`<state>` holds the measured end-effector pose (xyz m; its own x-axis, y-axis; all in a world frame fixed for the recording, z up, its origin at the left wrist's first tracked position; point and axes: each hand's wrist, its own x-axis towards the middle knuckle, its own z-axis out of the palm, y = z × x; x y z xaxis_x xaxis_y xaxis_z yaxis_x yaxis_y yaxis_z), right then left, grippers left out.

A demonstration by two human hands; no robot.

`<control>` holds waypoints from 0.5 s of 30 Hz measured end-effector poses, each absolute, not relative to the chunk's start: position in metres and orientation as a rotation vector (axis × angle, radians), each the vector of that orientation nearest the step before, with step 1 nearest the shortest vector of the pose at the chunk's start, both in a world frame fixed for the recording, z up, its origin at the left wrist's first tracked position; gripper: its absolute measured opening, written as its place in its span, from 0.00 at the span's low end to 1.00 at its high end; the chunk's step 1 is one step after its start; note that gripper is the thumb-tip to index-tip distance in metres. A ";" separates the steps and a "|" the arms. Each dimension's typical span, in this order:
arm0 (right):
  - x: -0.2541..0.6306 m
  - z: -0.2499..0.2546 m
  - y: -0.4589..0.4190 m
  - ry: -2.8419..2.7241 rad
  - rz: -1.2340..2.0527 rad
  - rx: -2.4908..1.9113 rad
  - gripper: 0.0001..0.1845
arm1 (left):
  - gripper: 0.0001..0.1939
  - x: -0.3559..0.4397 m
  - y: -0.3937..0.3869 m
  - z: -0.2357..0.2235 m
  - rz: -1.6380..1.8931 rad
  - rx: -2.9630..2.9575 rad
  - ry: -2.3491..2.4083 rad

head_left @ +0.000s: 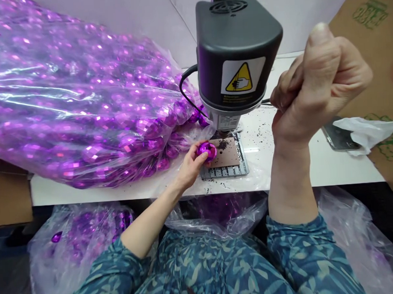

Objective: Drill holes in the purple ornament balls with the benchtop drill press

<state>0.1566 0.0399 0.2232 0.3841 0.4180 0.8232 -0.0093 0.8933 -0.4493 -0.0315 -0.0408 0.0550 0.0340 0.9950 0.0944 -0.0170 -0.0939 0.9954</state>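
Observation:
A shiny purple faceted ball (206, 151) sits in my left hand (191, 165), thumb in front and fingers around it. It is just left of a small tan board (228, 153) with a dark hole, on the grey slotted base (240, 170) of a drill press (239, 44). Dark shavings lie under the drill head. My right hand (318, 77) is raised to the right of the machine, its fingers curled into a fist. Whatever is inside that fist is hidden. A short dark rod or cable (265, 101) shows between the machine and the fist.
A big clear bag of purple balls (82, 100) fills the table's left side. To the right lie a phone (339, 135) and a crumpled white tissue (367, 131). A cardboard box (377, 67) stands beyond. Plastic bags with purple balls (79, 241) hang below the white table (87, 192).

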 end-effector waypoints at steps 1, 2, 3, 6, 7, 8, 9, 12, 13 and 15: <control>0.156 0.223 0.040 -1.146 0.287 -0.402 0.30 | 0.30 -0.028 -0.038 0.053 1.237 1.148 1.091; 0.156 0.223 0.039 -1.140 0.296 -0.394 0.29 | 0.32 -0.025 -0.034 0.052 1.220 1.060 1.063; 0.156 0.223 0.038 -1.133 0.305 -0.384 0.29 | 0.32 -0.024 -0.029 0.051 1.204 1.016 1.045; 0.155 0.223 0.035 -1.130 0.322 -0.380 0.28 | 0.33 -0.025 -0.016 0.047 1.151 1.014 1.045; 0.155 0.223 0.035 -1.131 0.322 -0.383 0.28 | 0.34 -0.026 -0.013 0.045 1.150 1.027 1.054; 0.155 0.223 0.034 -1.132 0.324 -0.388 0.28 | 0.36 -0.027 -0.012 0.042 1.160 1.041 1.065; 0.154 0.223 0.033 -1.135 0.327 -0.395 0.29 | 0.38 -0.027 -0.010 0.040 1.172 1.058 1.076; 0.153 0.223 0.032 -1.131 0.308 -0.428 0.30 | 0.38 -0.026 -0.007 0.031 1.174 1.133 1.097; 0.153 0.223 0.032 -1.128 0.300 -0.436 0.31 | 0.38 -0.026 -0.006 0.029 1.164 1.161 1.107; 0.152 0.224 0.031 -1.126 0.278 -0.464 0.32 | 0.38 -0.025 -0.003 0.025 1.142 1.221 1.139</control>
